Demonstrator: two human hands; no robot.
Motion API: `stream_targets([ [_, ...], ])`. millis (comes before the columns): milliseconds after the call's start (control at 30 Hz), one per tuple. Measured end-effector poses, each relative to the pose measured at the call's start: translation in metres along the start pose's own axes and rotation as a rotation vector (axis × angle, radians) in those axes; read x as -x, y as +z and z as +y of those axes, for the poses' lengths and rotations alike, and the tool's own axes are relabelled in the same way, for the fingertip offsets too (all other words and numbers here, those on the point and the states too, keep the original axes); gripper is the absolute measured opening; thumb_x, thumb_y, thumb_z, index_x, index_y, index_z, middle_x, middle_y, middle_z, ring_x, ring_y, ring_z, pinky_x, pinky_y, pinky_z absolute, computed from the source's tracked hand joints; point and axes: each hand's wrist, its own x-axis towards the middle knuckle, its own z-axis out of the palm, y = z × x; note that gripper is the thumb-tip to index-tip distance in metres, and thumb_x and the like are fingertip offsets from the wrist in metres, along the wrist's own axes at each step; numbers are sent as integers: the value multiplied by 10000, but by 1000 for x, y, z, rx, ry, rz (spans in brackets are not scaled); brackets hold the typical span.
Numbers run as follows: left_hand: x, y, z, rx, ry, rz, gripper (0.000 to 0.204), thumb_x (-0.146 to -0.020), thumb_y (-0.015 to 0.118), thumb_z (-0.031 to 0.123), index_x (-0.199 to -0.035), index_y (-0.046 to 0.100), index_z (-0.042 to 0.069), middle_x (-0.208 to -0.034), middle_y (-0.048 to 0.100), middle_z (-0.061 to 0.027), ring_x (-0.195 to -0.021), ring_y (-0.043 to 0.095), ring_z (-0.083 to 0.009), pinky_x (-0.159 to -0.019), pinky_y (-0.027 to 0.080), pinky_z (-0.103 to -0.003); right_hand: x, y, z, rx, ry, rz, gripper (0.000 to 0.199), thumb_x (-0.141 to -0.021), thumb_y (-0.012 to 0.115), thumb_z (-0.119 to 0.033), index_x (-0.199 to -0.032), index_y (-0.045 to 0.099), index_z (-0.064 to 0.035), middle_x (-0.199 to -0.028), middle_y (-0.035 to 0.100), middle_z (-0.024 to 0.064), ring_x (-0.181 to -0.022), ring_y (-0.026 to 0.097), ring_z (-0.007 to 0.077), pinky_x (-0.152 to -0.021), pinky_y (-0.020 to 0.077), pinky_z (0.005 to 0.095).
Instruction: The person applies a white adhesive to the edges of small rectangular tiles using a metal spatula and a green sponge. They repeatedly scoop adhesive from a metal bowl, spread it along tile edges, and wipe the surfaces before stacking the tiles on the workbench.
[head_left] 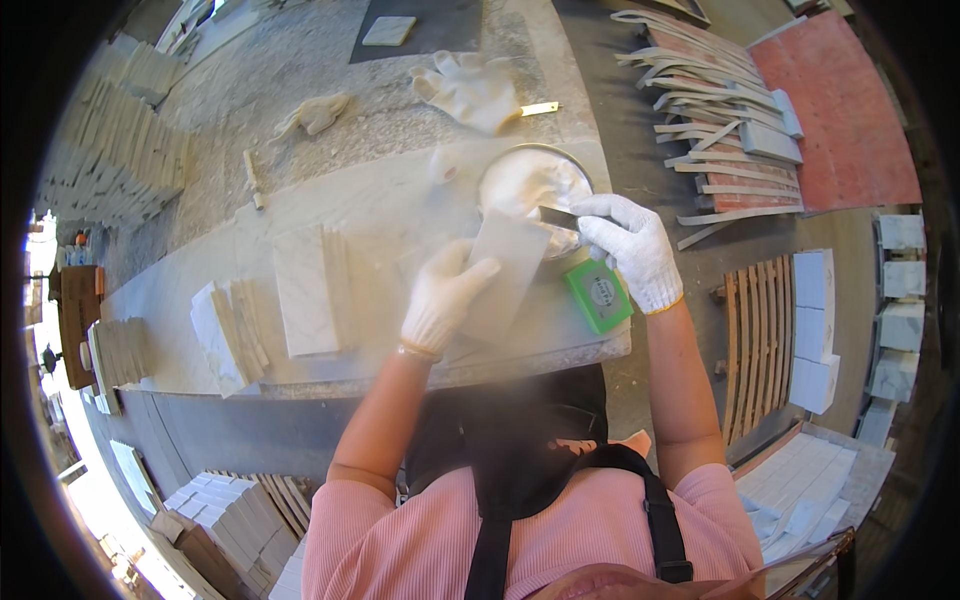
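My left hand (pixel 440 300), in a white knit glove, grips a pale rectangular stone tile (pixel 515 265) by its left side, thumb over the face. The tile is tilted, its upper end beside a round metal bowl of white paste or powder (pixel 525 180). My right hand (pixel 635 245), gloved the same way, pinches a small dark flat blade like a putty knife (pixel 558 217). The blade lies over the bowl's lower edge, near the tile's upper corner. Just left of my right wrist sits a green box (pixel 598 297). Haze blurs the middle of the picture.
White marble tiles (pixel 308 290) stand in rows on the dusty table (pixel 400 365), with a tall stack (pixel 125 150) at far left. A spare glove (pixel 468 92) lies beyond the bowl. Right of the table are pale strips (pixel 715 120) and a wooden pallet (pixel 758 345).
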Motion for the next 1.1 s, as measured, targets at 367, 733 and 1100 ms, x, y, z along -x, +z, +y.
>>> stream_targets([
  [367,4,-2,10,9,-15,-25,416,-958,718,232,-1270,672,-39,-1072,724,-60,-936,640,-107,-866,522,-284,6,8,12,162,-229,74,195,-961,706,-36,-1143,778,-39,-952,743,4,-767,630,64,-688,510,229],
  [733,0,-4,2,18,-12,-30,454,-952,730,263,-1275,673,-51,-1092,743,-97,-954,681,-137,-853,556,-311,5,4,10,58,-171,53,205,-957,709,-81,-1151,774,-57,-899,725,-7,-702,588,39,-607,435,198],
  [1100,2,-4,5,21,-19,-37,462,-957,726,262,-1287,668,-57,-1102,740,-95,-971,674,-131,-863,552,-308,6,2,12,64,-65,24,209,-946,699,-99,-1135,776,-52,-869,707,-7,-660,566,43,-581,422,206],
])
